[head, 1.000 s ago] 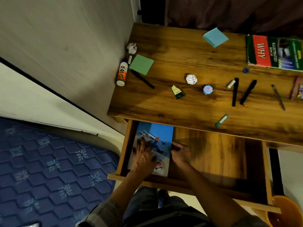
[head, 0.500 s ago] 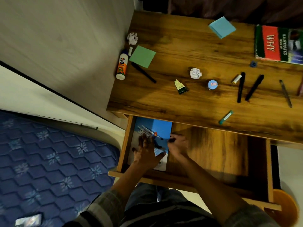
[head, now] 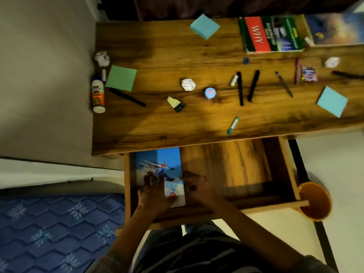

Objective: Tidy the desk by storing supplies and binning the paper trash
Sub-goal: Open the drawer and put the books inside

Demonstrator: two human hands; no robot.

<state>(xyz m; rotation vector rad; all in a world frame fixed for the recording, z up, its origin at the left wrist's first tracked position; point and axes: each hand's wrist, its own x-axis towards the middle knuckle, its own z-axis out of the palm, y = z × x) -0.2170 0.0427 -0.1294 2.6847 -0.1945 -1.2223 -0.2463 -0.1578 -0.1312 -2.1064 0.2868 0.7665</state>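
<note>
A blue illustrated book (head: 161, 170) is seen lying flat in the left end of the pulled-out wooden drawer (head: 226, 166), its long left edge close beside the drawer's left wall. The left hand (head: 152, 191) is laid on the cover with fingers spread and straight. The right hand (head: 197, 187) is placed at the book's right edge, at about 3 o'clock of the cover; its fingers are blurred, and whether they pinch the edge cannot be told. From the book toward 3 o'clock, bare drawer floor is left up to the right wall.

On the wooden desk top (head: 197, 125), at 12 o'clock of the drawer, a crumpled white paper ball (head: 188, 84) is seen near the middle and a second paper ball (head: 102, 58) at the left edge. A white glue bottle (head: 97, 96) is lying along that edge, and a teal stick (head: 233, 125) is lying near the front edge. An orange round bin (head: 315, 201) is standing at the drawer's right front corner.
</note>
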